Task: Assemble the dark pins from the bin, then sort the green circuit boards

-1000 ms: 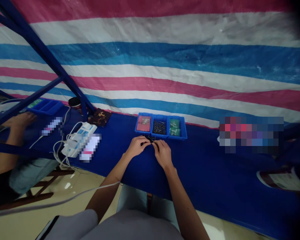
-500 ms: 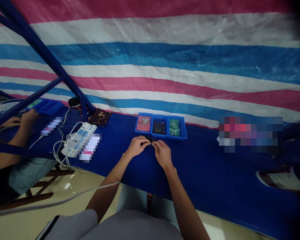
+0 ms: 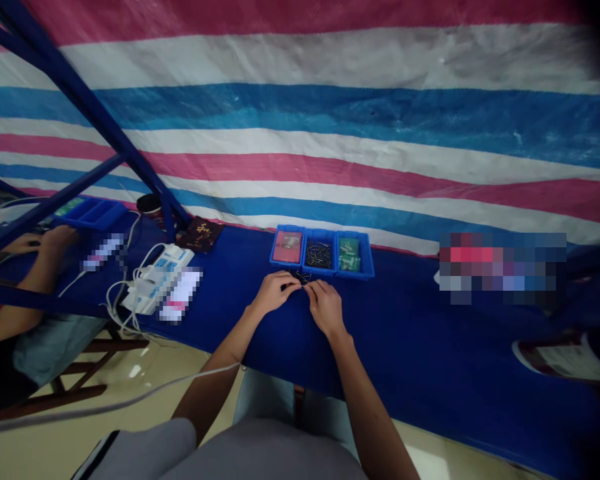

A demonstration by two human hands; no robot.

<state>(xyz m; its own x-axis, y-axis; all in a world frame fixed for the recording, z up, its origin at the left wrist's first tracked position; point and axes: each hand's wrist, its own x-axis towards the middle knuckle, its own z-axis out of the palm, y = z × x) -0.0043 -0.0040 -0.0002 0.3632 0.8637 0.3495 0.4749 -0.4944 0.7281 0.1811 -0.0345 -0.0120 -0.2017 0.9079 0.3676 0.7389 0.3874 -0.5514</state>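
Note:
My left hand (image 3: 274, 292) and my right hand (image 3: 326, 305) meet fingertip to fingertip over the blue tabletop. Both are closed in a pinch; what lies between the fingers is too small to name. Just beyond my fingertips a few dark, thin screw-like pieces (image 3: 303, 275) lie loose on the table. Behind them stands a row of blue bins. The middle bin holds many dark screw-like pieces (image 3: 319, 255). In the left bin are a pink sheet (image 3: 286, 249) and small pale parts. Green-and-clear small parts (image 3: 349, 253) fill the right bin.
A white power strip (image 3: 156, 277) with cables and a blurred phone (image 3: 180, 297) lie at left, beside a dark packet (image 3: 200, 235). Further left, a co-worker's hand (image 3: 57, 240) is near another blue bin (image 3: 93, 213). A blue frame post (image 3: 95, 113) slants there. A pixelated object (image 3: 500, 267) sits at right.
My hands stay almost in place, with only a slight shift at the fingertips. The co-worker's arm at far left has moved a little.

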